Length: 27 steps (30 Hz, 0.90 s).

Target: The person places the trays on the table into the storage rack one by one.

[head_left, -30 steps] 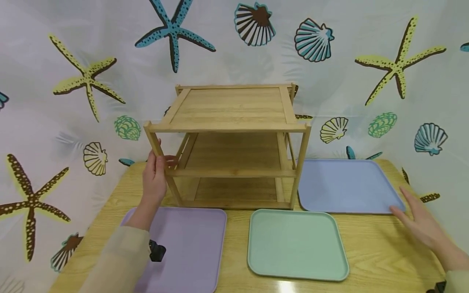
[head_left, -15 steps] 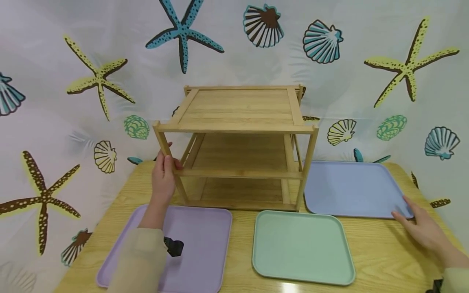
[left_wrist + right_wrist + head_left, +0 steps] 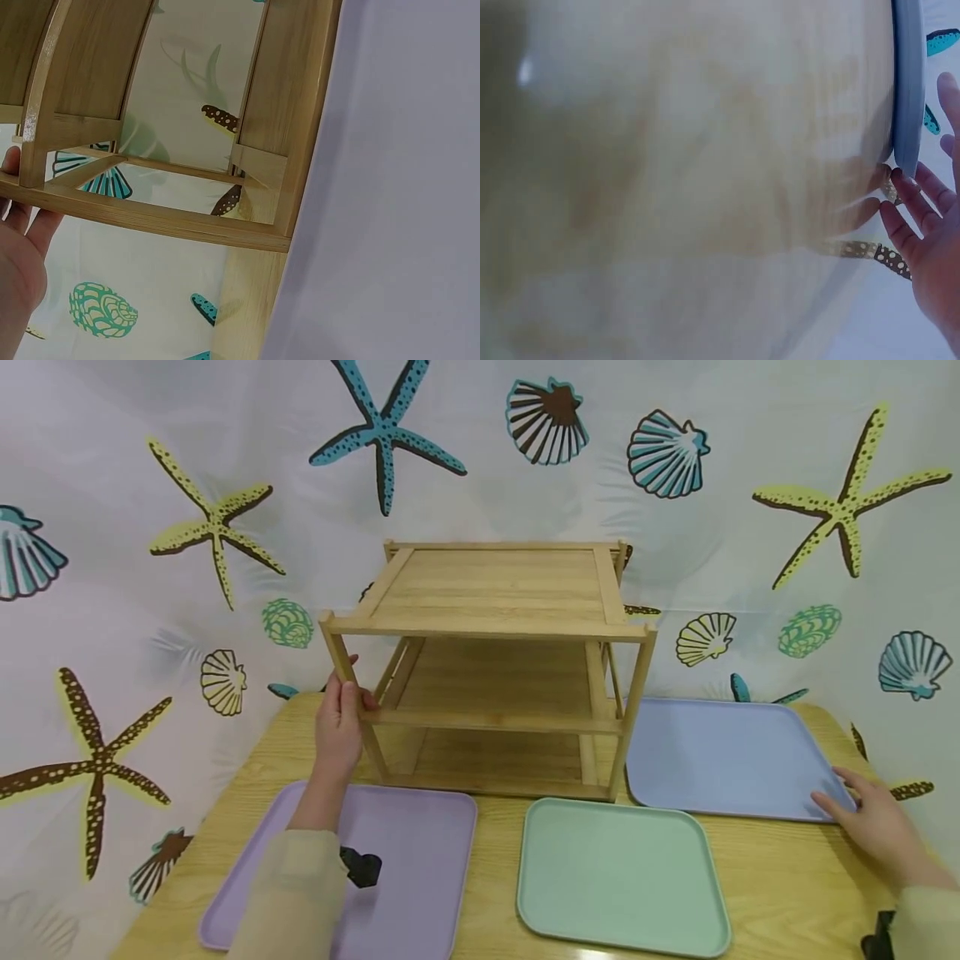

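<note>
A three-tier wooden shelf (image 3: 495,589) stands at the back middle of the table in the head view. My left hand (image 3: 339,722) grips its left front post, just above the middle board's level. In the left wrist view, the fingers (image 3: 43,229) curl behind the post (image 3: 150,214). At the right lies a flat blue tray (image 3: 727,756). My right hand (image 3: 877,831) is at its front right corner, thumb by the front edge and fingers by the right edge. In the right wrist view, the spread fingers reach low along the tray's rim (image 3: 907,97), fingertips close to the table.
A purple tray (image 3: 412,860) lies at the front left, partly under my left forearm. In front of the shelf sits a mint green tray (image 3: 622,877). Behind the wooden table (image 3: 787,885) hangs a white cloth (image 3: 480,510) printed with starfish and shells.
My right hand has moved in to the blue tray's corner. The left hand keeps its grip on the shelf post. The head view has turned slightly left, so everything appears farther right.
</note>
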### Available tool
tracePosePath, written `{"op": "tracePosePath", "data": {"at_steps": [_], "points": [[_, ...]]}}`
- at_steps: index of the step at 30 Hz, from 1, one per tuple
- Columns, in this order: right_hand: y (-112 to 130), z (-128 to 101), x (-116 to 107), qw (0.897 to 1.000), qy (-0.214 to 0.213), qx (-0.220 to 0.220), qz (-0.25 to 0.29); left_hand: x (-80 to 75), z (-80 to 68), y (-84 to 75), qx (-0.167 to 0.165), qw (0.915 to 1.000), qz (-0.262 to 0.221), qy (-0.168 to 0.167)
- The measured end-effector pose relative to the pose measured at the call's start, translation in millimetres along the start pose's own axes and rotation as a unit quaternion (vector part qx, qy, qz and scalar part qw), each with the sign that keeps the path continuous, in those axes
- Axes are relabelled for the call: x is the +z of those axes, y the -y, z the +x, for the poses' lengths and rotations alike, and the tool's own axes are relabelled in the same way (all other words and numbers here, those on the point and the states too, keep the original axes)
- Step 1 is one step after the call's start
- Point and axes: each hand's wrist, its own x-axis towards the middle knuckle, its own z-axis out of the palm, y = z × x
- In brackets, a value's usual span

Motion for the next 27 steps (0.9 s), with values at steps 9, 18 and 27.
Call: {"op": "tracePosePath", "data": {"at_steps": [9,18,27], "points": [[-4.0,11.3,6.5,0.999,-0.032,-0.008,-0.013,1.0,-0.5,-0.5,-0.005,0.9999,-0.008,0.004],[-8.7,12.0,11.4,0.998,-0.048,-0.034,-0.016,1.4,0.6,1.4,-0.004,1.0,-0.009,0.0],[1.0,10.2,4.5,1.0,-0.011,0.001,0.02,0.4,0.4,1.8,-0.005,0.9999,-0.014,-0.001]]}}
